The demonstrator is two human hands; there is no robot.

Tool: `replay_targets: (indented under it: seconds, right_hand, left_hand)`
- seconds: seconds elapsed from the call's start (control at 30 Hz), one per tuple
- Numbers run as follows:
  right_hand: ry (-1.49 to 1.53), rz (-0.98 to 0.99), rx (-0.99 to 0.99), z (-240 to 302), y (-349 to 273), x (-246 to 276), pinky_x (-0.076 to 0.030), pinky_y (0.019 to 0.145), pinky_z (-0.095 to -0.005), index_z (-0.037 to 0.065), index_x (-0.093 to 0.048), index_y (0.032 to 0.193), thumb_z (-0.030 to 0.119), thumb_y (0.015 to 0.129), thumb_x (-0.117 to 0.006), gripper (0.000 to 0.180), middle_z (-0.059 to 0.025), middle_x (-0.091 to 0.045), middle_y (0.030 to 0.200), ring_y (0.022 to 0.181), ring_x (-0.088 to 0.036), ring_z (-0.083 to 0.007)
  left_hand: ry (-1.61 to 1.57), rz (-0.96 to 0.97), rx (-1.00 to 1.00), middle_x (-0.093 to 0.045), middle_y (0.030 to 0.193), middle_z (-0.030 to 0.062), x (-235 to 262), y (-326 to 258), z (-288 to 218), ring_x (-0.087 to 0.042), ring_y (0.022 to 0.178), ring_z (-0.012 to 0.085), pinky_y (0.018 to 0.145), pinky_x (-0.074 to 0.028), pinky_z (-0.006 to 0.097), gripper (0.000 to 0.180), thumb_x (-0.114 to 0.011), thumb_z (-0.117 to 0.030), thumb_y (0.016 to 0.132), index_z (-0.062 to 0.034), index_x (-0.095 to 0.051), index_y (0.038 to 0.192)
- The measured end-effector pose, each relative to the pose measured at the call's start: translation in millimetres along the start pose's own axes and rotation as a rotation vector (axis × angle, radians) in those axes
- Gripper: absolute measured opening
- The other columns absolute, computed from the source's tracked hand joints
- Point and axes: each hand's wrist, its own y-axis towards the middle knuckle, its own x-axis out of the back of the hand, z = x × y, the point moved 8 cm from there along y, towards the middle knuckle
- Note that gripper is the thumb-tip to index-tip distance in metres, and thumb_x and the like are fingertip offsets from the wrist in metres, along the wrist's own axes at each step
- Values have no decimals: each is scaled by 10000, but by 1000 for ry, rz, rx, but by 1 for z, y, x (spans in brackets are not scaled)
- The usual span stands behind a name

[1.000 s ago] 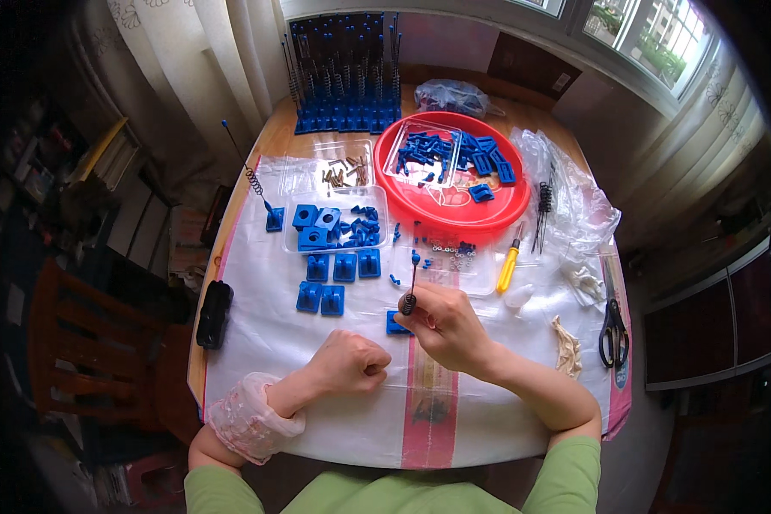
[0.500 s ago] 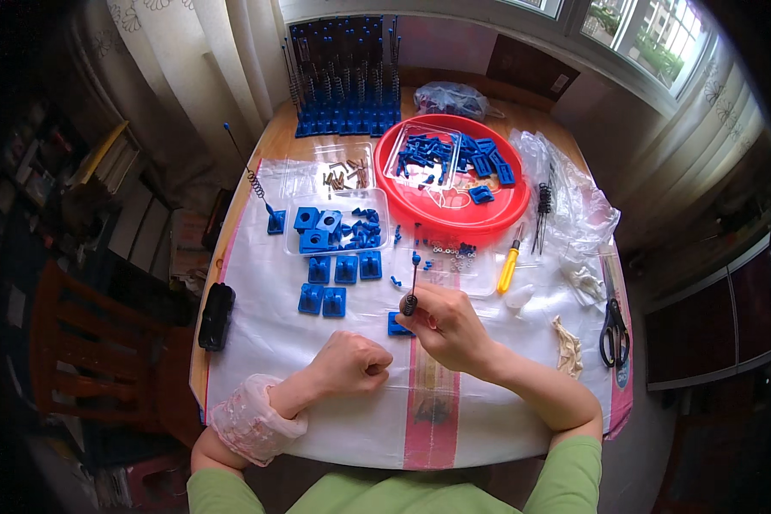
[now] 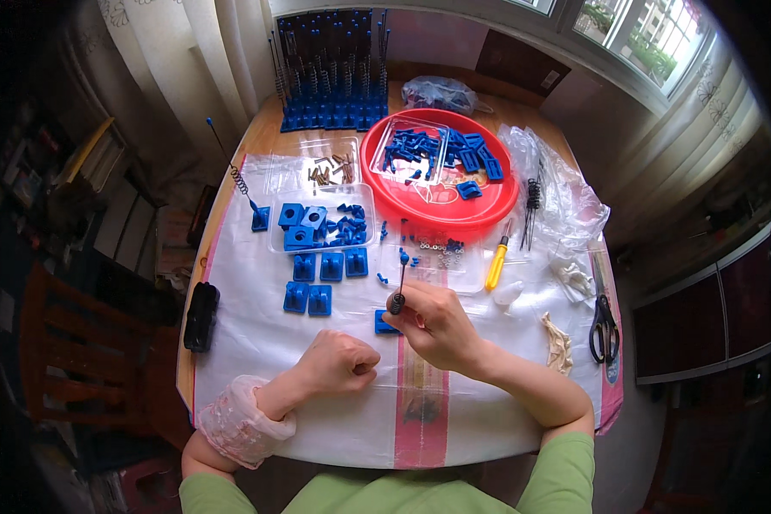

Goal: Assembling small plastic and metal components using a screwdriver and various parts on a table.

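Note:
My right hand [image 3: 441, 328] pinches a black coil spring with a straight wire and a blue tip [image 3: 398, 300]. The wire points upward. Right by those fingers lies a blue square base [image 3: 385, 322], partly covered by the hand; whether the spring joins it I cannot tell. My left hand [image 3: 338, 360] rests closed on the white sheet, fingers curled under, and anything inside is hidden. Beyond it stand several blue square bases with upright clips [image 3: 319, 300]. A finished-looking piece, a blue base with spring and wire [image 3: 259, 218], stands at the left.
A clear tray [image 3: 321, 244] holds blue parts; another holds brass-coloured pins [image 3: 327, 171]. Behind are a red basin [image 3: 497, 210] with blue pieces and rows of spring assemblies [image 3: 334, 111]. To the right lie a yellow screwdriver [image 3: 495, 267], scissors [image 3: 605, 330] and a plastic bag [image 3: 565, 188].
The whole view has shifted a little, with the table's contents now farther left in the picture. Both hands keep nearly the same pose, and the spring stays in my right fingers.

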Motion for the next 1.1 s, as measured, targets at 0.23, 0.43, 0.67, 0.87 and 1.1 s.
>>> replay_targets:
  seconds: [0.23, 0.43, 0.67, 0.87, 1.1]
  right_hand:
    - [1, -2, 0, 1, 0, 1, -439, 607, -484, -10, -524, 841, 53, 854, -705, 192, -180, -576, 793, 697, -588, -410]
    - [-1, -9, 6, 1, 1, 1, -438, 604, -488, -15, -521, 836, 49, 853, -702, 194, -185, -576, 790, 693, -586, -418]
    - [1, -6, 0, 0, 1, 1, -437, 610, -486, -16, -519, 830, 57, 852, -705, 201, -184, -572, 778, 690, -585, -414]
    - [0, 0, -12, 0, 1, 0, -434, 609, -486, -14, -519, 827, 55, 853, -703, 198, -186, -575, 781, 693, -585, -414]
    - [7, 3, -20, -2, 0, 0, -430, 608, -488, -14, -522, 830, 49, 852, -702, 192, -187, -574, 782, 695, -583, -415]
  left_hand:
    - [-2, -5, -4, -490, 577, 110, 0, -1, 0, -527, 534, 333, 506, -401, 438, 250, -666, -89, 672, -57, -428, 605]
    - [1, 10, 3, -484, 576, 113, 2, 1, -2, -522, 535, 336, 507, -397, 440, 254, -663, -85, 672, -53, -420, 606]
    - [-18, -21, -9, -456, 569, 105, 2, 0, -2, -486, 509, 315, 496, -371, 420, 271, -682, -74, 657, -53, -415, 613]
    - [-2, -3, 4, -496, 575, 115, 2, 1, -1, -532, 530, 329, 508, -403, 436, 241, -661, -85, 672, -53, -433, 600]
    - [-16, -8, -6, -498, 574, 115, 1, 0, -1, -534, 529, 328, 507, -407, 435, 238, -660, -92, 674, -56, -437, 601]
